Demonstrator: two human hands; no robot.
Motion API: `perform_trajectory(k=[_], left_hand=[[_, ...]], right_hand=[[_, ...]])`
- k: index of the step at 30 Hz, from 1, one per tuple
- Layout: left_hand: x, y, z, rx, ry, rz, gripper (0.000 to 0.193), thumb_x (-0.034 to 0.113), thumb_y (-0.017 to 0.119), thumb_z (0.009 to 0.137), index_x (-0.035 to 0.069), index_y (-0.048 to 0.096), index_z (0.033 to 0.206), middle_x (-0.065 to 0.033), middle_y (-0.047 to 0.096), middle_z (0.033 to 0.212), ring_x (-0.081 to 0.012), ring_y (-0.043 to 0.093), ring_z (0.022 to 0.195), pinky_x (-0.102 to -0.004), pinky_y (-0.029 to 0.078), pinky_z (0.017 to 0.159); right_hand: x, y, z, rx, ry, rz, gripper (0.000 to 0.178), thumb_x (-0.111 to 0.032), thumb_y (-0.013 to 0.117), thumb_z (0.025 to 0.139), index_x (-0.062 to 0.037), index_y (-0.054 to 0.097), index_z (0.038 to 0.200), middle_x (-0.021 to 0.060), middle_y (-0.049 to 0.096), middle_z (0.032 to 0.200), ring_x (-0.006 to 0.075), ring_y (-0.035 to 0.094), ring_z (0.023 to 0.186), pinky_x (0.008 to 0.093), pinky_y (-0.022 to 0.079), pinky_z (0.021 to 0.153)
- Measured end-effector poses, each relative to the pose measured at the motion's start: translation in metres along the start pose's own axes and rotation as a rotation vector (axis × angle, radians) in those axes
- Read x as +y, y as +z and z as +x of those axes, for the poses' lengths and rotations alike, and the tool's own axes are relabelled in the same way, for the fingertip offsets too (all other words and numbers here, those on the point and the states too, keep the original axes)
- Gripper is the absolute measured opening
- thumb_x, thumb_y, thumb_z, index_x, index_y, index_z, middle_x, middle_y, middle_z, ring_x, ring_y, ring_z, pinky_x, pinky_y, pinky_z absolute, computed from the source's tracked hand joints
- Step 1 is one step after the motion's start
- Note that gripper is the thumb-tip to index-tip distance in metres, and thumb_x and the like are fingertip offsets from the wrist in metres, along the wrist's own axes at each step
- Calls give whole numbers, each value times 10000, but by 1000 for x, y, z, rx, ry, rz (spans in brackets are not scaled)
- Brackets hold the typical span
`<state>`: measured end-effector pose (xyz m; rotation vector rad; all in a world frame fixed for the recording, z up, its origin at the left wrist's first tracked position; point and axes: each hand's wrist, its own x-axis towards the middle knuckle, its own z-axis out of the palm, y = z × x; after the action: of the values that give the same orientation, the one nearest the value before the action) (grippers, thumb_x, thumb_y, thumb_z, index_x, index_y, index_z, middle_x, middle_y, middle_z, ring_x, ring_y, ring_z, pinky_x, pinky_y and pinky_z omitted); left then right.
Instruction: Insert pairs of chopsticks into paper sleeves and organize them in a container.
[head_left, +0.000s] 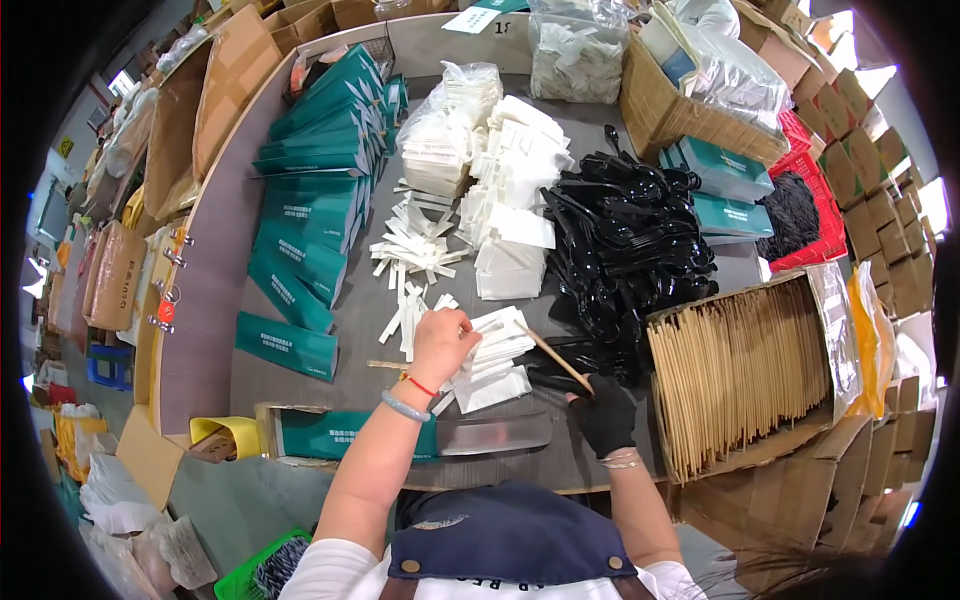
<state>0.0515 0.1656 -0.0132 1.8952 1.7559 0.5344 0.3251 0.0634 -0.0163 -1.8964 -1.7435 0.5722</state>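
Observation:
My right hand (603, 415), in a black fingerless glove, is closed on a pair of wooden chopsticks (557, 360) slanting up to the left. The far tips of the chopsticks reach over a fanned pile of flat white packets (497, 372). My left hand (445, 343) bends over the left side of this pile, fingers curled together; whatever is between them is hidden. Narrow white paper strips (415, 240) lie just beyond it. Right of the white packets is a heap of black plastic spoons (625, 245). In front of me lies a teal printed sleeve (320, 433).
An open carton of upright chopsticks (740, 375) stands at the right. Overlapping teal sleeves (295, 240) line the table's left side. Behind are bagged white packets (450, 125), a cardboard box (655, 105) and a red crate (825, 225). A raised rim (215, 240) borders the table.

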Motion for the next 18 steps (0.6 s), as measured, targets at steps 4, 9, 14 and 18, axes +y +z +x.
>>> perform_trajectory(k=[4, 9, 14, 18], left_hand=[[-6, 2, 3, 85, 75, -78, 176, 152, 772, 703, 44, 704, 825, -131, 653, 829, -291, 645, 853, -373, 513, 766], [-2, -4, 5, 59, 30, -172, 157, 120, 735, 723, 29, 703, 846, -120, 675, 816, -255, 644, 697, -364, 525, 679], [-5, -19, 2, 71, -94, -455, 112, 38, 750, 774, -5, 692, 860, -36, 678, 739, -74, 608, 649, -234, 504, 623], [-2, -40, -32, 141, -141, -694, 87, 6, 731, 786, -5, 685, 859, -35, 685, 777, -70, 609, 684, -234, 516, 663]], right_hand=[[4, 0, 8, -72, -67, -182, 288, -300, 734, 760, -135, 662, 985, 104, 629, 897, 323, 623, 848, 454, 495, 708], [3, -6, 1, -47, -74, -153, 271, -318, 729, 762, -133, 661, 947, 92, 616, 884, 316, 619, 834, 452, 489, 695], [19, 0, -3, -93, -107, -220, 236, -303, 727, 762, -133, 673, 917, 88, 625, 880, 314, 624, 829, 443, 494, 694], [21, -17, -3, -76, -124, -69, 183, -174, 732, 765, -109, 709, 935, 101, 635, 847, 300, 638, 807, 390, 503, 697]])
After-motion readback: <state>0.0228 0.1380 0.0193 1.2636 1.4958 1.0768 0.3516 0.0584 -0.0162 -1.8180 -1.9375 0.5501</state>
